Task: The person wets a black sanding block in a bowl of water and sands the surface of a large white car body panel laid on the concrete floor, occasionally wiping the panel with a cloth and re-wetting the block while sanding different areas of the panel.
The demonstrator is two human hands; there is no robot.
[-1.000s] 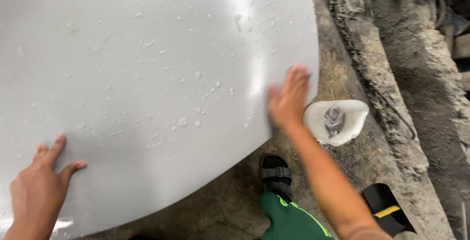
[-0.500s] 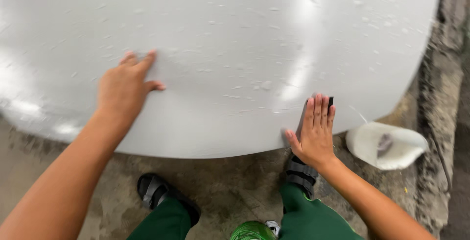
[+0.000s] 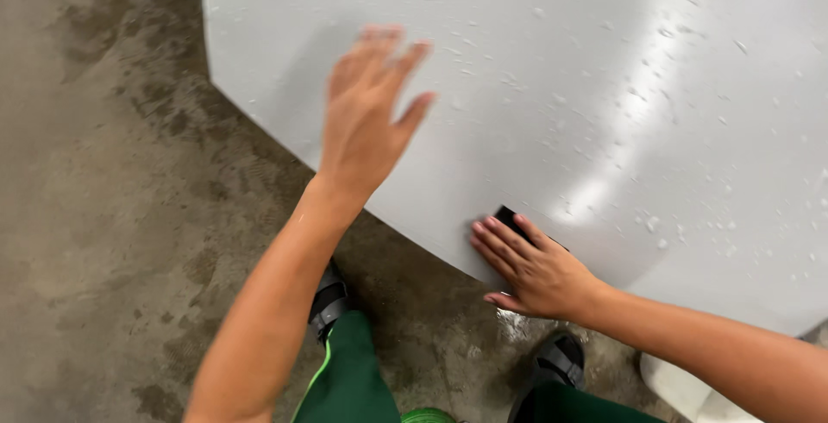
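While our right hand is pressing a small black pad on the wet grey panel, our spread left hand is now lifting off it.

The concrete floor is grey-brown, with dark damp stains on the left side and a small wet shine near the lower middle. Two dark sandals with grey straps stand on it, one at the centre and one more to the right. Green trousers with a thin light-green stripe show at the bottom edge. A white object lies at the lower right, partly hidden.
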